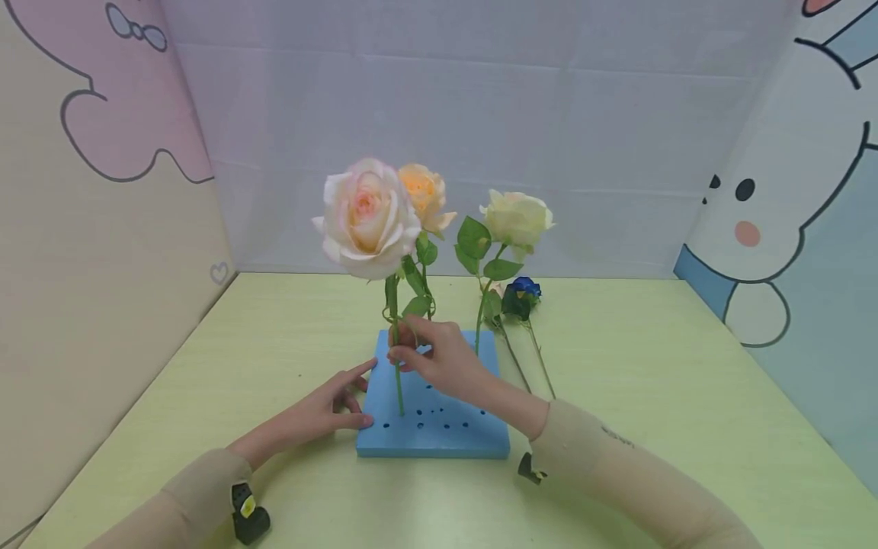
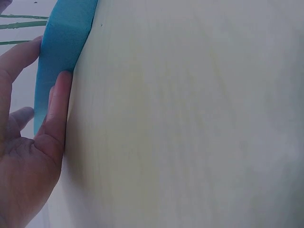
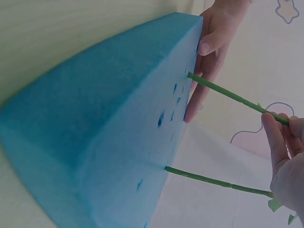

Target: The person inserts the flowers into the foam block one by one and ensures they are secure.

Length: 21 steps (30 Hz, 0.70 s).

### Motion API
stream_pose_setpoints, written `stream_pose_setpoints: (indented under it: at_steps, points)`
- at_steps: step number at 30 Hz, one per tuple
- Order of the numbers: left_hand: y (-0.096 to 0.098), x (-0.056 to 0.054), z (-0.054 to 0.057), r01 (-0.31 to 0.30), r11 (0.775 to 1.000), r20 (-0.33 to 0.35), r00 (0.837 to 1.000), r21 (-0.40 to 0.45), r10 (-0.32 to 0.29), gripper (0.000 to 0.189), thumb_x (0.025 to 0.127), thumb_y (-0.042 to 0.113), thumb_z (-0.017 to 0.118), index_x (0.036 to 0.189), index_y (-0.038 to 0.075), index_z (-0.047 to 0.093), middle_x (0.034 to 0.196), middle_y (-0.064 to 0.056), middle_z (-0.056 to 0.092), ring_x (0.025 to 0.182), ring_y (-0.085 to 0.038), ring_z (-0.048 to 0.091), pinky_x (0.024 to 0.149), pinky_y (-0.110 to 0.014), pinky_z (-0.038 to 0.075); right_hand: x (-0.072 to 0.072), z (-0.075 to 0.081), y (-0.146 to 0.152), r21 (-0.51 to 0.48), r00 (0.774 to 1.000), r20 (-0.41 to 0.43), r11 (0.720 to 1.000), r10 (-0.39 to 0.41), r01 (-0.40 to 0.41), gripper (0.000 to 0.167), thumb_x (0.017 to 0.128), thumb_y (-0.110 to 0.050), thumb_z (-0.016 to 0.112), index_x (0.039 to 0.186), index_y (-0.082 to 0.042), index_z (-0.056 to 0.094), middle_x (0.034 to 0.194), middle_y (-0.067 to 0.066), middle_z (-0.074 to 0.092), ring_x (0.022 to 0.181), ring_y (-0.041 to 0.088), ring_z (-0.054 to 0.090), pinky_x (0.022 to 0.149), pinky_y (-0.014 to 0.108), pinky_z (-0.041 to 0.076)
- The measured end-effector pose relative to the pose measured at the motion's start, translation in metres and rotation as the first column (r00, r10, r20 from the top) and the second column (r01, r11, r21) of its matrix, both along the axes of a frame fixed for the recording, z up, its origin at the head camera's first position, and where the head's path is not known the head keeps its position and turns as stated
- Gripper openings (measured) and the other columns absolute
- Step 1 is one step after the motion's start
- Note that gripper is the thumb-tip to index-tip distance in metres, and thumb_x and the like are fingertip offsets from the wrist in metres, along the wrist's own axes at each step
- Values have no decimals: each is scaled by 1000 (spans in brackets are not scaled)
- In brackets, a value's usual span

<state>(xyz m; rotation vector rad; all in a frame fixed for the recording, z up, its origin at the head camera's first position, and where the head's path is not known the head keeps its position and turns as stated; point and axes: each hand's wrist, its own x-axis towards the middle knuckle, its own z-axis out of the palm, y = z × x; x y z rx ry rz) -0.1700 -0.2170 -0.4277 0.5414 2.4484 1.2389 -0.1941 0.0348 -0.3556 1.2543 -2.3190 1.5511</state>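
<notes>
In the head view my right hand [image 1: 446, 354] pinches the green stem [image 1: 397, 381] of a large pale pink rose [image 1: 366, 221]. The stem stands nearly upright, its lower end at the top face of a blue foam block [image 1: 439, 450], near the front left. The right wrist view shows thumb and fingertips on this stem [image 3: 228, 92], its end right at the foam surface. My left hand [image 1: 325, 408] rests against the block's left edge, fingers spread and touching its side. An orange-yellow rose [image 1: 424, 194] and a cream-white rose [image 1: 517, 219] stand upright behind the right hand.
A dark blue rose [image 1: 524, 288] and a pale rose with green leaves [image 1: 492, 305] lie on the table right of the block, stems toward me. Several small holes dot the block's top. Cartoon-printed panels flank the table, with a pale cloth [image 1: 466, 137] behind.
</notes>
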Motion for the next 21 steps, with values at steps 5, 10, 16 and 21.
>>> stream_pose_setpoints:
  at_steps: [5, 10, 16, 21]
  points:
    - [0, 1, 1, 7, 1000, -1, 1000, 4, -7, 88, 89, 30, 74, 159, 23, 20, 137, -17, 48, 96, -19, 60, 80, -24, 45, 1, 3, 0, 18, 1000, 25, 1000, 12, -12, 11, 95, -7, 63, 89, -6, 54, 84, 13, 70, 83, 25, 75, 67, 20, 58]
    - [0, 3, 2, 5, 1000, 2, 1000, 9, -5, 88, 89, 30, 74, 159, 22, 20, 138, -18, 47, 96, -19, 60, 80, -24, 46, 1, 7, -1, 40, 1000, 22, 999, 18, -19, 9, 95, -6, 63, 90, -5, 56, 83, 13, 71, 80, 20, 75, 68, 20, 58]
    - [-1, 5, 2, 10, 1000, -11, 1000, 0, -10, 88, 89, 31, 73, 159, 22, 19, 137, -17, 47, 96, -18, 60, 80, -24, 46, 1, 10, 0, 67, 1000, 1, 998, 20, -20, 4, 96, -6, 62, 95, -4, 59, 85, 12, 73, 77, 18, 74, 67, 20, 58]
    - [-1, 5, -1, 9, 1000, -16, 1000, -8, -9, 88, 89, 32, 73, 159, 23, 20, 135, -15, 46, 94, -14, 61, 80, -23, 46, 4, 12, 1, 102, 999, -14, 994, -49, 50, 8, 92, -14, 69, 97, -9, 64, 86, 6, 74, 77, 16, 73, 67, 22, 57]
